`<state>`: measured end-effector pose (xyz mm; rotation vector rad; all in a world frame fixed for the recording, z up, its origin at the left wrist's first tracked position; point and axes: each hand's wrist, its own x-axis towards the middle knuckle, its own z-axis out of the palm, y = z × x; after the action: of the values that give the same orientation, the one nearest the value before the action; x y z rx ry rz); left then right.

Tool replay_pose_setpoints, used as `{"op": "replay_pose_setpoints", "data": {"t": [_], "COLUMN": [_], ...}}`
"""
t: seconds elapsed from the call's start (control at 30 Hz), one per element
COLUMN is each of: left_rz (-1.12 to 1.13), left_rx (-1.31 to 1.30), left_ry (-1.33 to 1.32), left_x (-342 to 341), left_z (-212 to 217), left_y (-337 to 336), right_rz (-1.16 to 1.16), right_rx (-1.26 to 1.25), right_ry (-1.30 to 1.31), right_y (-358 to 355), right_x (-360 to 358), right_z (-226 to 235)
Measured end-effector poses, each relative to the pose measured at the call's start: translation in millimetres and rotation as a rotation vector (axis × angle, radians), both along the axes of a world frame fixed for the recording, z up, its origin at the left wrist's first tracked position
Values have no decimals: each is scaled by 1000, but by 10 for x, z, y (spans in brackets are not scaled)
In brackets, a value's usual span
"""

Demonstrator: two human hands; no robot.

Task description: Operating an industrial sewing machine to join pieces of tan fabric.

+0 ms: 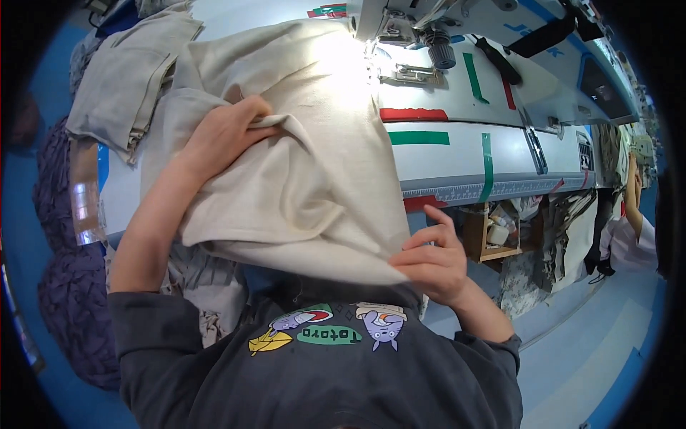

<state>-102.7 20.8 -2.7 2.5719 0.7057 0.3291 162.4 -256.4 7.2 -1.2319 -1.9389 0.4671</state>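
A large piece of cream fabric (350, 157) lies on the white sewing table and hangs over its near edge toward me. Its far right corner sits by the needle area of a sewing machine (407, 43), under a bright lamp glow. My left hand (232, 132) is closed on a bunched fold near the middle of the cloth, with some fingertips tucked behind the fold. Down at the near right corner, my right hand (436, 261) pinches the fabric edge between thumb and fingers, its index finger raised.
Folded cream pieces (128, 79) are stacked at the far left. Dark purple cloth (75, 307) is heaped below them. A ruler strip (500, 187) runs along the table's front edge, with red and green tape nearby. Under it is a wooden compartment (493, 252). Another person's arm (633, 193) shows far right.
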Motion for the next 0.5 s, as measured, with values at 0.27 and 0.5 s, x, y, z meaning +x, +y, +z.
{"op": "replay_pose_setpoints", "data": {"t": [0.27,0.5], "left_rz": [-154,-446], "left_rx": [-220,-607], "left_ry": [8,-225], "left_x": [204,413], "left_z": [641,1279], "left_y": [-249,-391], "right_rz": [-112,124], "right_rx": [-52,-525], "right_ry": [197,768], "right_y": [12,345], "right_x": [-72,-568], "right_z": [-112,153]}}
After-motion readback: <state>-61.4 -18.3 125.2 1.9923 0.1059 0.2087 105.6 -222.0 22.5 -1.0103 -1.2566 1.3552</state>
